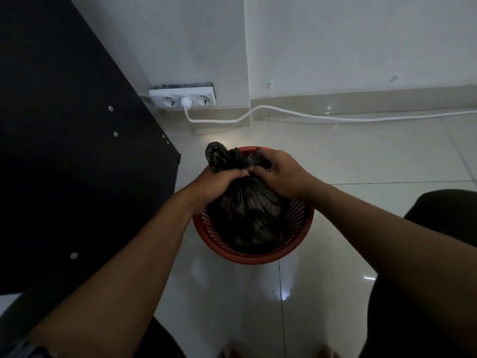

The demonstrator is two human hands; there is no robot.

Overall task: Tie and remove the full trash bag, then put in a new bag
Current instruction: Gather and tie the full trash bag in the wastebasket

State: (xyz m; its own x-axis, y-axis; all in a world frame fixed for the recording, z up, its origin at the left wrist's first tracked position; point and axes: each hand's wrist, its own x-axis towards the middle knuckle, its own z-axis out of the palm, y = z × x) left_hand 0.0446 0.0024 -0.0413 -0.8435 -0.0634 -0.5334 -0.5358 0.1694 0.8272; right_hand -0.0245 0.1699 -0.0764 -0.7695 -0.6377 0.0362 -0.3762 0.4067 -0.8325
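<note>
A full black trash bag (pixel 247 215) sits inside a red mesh bin (pixel 258 257) on the tiled floor. The bag's top is gathered into a twisted neck above the bin. My left hand (pixel 219 180) grips the neck from the left, with a loose end of the bag sticking up beyond it. My right hand (pixel 280 171) clutches the other bunched end from the right. Both hands meet over the far half of the bin. No new bag is in view.
A black cabinet side (pixel 77 151) stands close on the left of the bin. A white power strip (pixel 182 99) sits by the wall, its white cable (pixel 335 118) running right along the skirting. A dark seat (pixel 444 215) is at right.
</note>
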